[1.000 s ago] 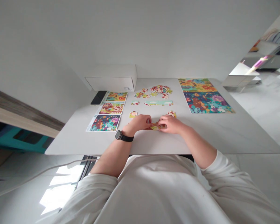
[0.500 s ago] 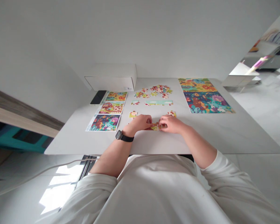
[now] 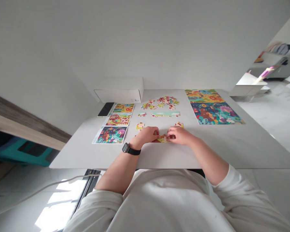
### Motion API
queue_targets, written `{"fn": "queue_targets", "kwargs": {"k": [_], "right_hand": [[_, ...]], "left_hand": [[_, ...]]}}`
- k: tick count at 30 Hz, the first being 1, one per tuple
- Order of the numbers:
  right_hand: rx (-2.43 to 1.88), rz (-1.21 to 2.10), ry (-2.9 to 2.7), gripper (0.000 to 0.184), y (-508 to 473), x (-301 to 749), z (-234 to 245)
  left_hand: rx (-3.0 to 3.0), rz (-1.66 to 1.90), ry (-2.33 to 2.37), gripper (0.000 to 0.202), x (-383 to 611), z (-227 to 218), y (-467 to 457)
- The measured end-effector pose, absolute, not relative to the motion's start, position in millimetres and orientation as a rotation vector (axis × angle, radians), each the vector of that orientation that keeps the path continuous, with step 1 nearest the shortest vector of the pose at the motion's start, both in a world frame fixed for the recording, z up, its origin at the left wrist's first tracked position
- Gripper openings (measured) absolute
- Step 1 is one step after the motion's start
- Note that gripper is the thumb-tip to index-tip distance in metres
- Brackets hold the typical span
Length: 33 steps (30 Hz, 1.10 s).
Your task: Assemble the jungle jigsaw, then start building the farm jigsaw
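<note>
Pale tabletop leaves room between puzzle strip and front edge.

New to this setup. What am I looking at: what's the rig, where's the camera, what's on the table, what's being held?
There's no robot: these are a person's two bare hands, seen from a camera worn on their head, looking forward and down.

On the table, a jigsaw pile lies at the back, with a pale blue jigsaw strip in front of it. To the left are a white box, a phone and three printed pictures; to the right, two larger animal pictures.

The left hand, with a smartwatch on its wrist, and the right hand are both at the jigsaw pieces near the front edge. Their fingers hide whether either actually grips one.
</note>
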State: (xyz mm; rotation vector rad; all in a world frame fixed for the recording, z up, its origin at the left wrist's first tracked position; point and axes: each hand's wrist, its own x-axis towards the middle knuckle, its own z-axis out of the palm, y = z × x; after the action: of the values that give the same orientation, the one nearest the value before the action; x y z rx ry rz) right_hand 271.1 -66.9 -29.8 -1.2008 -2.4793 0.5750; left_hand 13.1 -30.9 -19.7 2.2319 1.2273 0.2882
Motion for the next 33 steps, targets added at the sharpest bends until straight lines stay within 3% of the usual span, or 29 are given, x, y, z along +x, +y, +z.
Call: {"fn": "queue_targets", "kwargs": {"k": [22,30,33], "right_hand": [[-1.158,0.530,-2.476,0.013,-66,271,-37],[-1.122,0.335,-2.333,0.017,-64,284,-18],[-1.149,0.304,-2.305,0.020,-55,298,-2]], "left_hand": [[2.335,0.204,1.306,0.015,17,-14,-35],[2.101,0.915,1.576,0.028,-7,8,-12],[2.084,0.976,1.636,0.028,-21,28,3]]}}
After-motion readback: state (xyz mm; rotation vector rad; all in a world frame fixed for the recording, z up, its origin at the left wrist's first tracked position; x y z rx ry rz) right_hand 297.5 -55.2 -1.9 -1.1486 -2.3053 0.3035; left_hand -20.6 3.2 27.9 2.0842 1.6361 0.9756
